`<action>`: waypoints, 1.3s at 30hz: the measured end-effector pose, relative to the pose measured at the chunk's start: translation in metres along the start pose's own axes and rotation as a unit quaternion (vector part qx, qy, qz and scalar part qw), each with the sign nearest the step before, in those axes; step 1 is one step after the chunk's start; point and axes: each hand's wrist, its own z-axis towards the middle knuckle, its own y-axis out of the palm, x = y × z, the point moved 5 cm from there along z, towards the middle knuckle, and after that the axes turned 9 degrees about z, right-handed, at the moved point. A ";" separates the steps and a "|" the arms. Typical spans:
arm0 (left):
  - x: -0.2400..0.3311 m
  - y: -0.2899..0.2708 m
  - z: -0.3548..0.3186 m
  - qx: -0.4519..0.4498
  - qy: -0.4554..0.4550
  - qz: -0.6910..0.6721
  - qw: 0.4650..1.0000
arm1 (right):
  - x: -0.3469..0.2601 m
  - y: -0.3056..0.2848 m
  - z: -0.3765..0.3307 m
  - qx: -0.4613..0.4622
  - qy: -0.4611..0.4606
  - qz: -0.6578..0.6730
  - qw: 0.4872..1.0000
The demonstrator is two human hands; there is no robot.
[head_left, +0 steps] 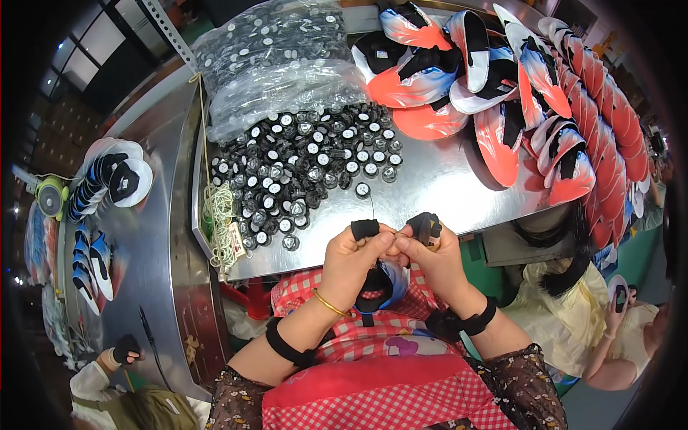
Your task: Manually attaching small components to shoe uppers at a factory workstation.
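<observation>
My left hand [355, 256] and my right hand [435, 251] meet in front of my chest, thumbs and forefingers pinched tip to tip. A thin dark thread [373, 208] runs from a black spool with a white end [362, 190] on the table to my left hand. Whatever my right fingertips pinch is too small to make out. Black wraps cover fingers on both hands. Below them, in my lap, rests a blue, white and black shoe upper [390, 283], partly hidden by my hands.
Loose spools [287, 172] lie in a heap on the metal table [430, 172], before a clear plastic bag of more spools [276, 50]. Coral, blue and white shoe uppers [494, 143] are piled right. Pale cord [221, 222] hangs left. Other people sit at both sides.
</observation>
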 end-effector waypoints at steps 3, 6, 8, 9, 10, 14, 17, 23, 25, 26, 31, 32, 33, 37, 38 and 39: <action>-0.001 0.002 0.001 0.024 -0.013 -0.031 0.999 | 0.000 0.003 -0.001 -0.018 -0.010 0.014 1.000; -0.007 -0.009 0.005 0.046 -0.029 -0.033 0.998 | -0.006 -0.006 -0.002 0.056 -0.079 -0.125 0.987; -0.010 -0.012 0.006 0.049 -0.037 -0.020 0.998 | -0.026 0.002 -0.010 0.033 -0.356 -0.595 0.720; -0.008 -0.007 0.004 0.038 -0.041 -0.001 0.998 | -0.027 0.004 -0.010 0.058 -0.323 -0.601 0.729; -0.007 -0.003 0.003 0.027 -0.045 0.018 0.998 | -0.025 0.004 -0.011 0.059 -0.320 -0.601 0.730; -0.012 -0.006 0.004 0.010 -0.032 0.060 0.998 | -0.021 -0.001 -0.006 0.003 -0.302 -0.631 0.715; -0.016 -0.010 0.007 0.023 -0.076 0.034 0.996 | -0.025 -0.004 -0.001 -0.040 -0.311 -0.595 0.740; -0.015 -0.008 0.006 0.003 -0.054 0.142 0.988 | -0.035 0.000 0.003 -0.044 -0.290 -0.624 0.725; -0.017 -0.009 0.005 -0.013 -0.057 0.174 0.983 | -0.036 0.001 0.003 -0.070 -0.307 -0.633 0.708; -0.018 -0.009 0.005 -0.013 -0.058 0.174 0.983 | -0.034 -0.001 0.003 -0.083 -0.309 -0.637 0.701; -0.015 0.003 0.001 -0.128 -0.080 0.127 0.980 | -0.029 -0.025 0.019 -0.071 -0.327 -0.665 0.667; -0.016 0.002 -0.003 -0.130 -0.080 0.128 0.980 | -0.024 -0.028 0.020 -0.068 -0.327 -0.666 0.667; -0.019 0.001 -0.007 -0.125 -0.077 0.159 0.976 | -0.023 -0.031 0.022 -0.056 -0.341 -0.665 0.663; -0.016 0.001 -0.005 -0.121 -0.045 0.216 0.968 | -0.016 -0.038 0.020 -0.032 -0.337 -0.660 0.671; -0.015 0.002 -0.005 -0.126 -0.025 0.228 0.965 | -0.017 -0.038 0.019 -0.033 -0.339 -0.660 0.670; -0.014 0.000 -0.004 -0.121 -0.025 0.229 0.965 | -0.021 -0.039 0.017 -0.007 -0.341 -0.642 0.687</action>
